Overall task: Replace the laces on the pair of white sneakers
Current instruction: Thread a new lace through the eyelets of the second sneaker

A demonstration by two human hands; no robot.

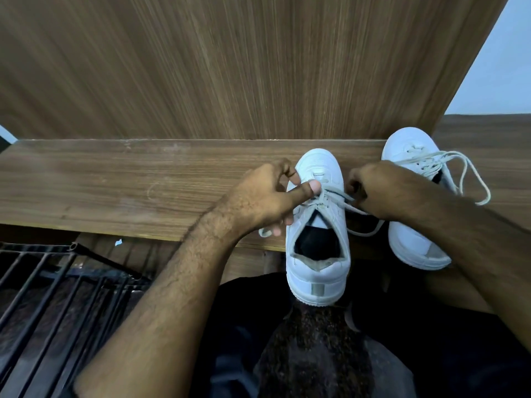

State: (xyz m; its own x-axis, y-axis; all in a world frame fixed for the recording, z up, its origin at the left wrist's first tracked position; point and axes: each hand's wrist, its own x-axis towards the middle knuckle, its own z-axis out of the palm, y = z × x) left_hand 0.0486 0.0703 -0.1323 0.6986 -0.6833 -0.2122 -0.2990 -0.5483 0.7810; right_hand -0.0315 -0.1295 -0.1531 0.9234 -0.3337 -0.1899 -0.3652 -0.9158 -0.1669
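A white sneaker (317,248) lies on the wooden shelf, toe away from me, its heel hanging over the front edge. A greyish-white lace (330,196) crosses its eyelets. My left hand (267,196) pinches the lace at the left side of the eyelets, thumb on top; a lace end pokes out below the fingers. My right hand (376,191) grips the other lace strand on the right side, pulled taut. The second white sneaker (413,242) rests to the right, partly behind my right forearm, with loose lace loops (471,179) spilling off its top.
The wooden shelf (115,185) runs left from the shoes, backed by an upright wood-grain panel (230,67). A black metal rack (57,282) sits low on the left. My dark-clothed lap fills the bottom centre.
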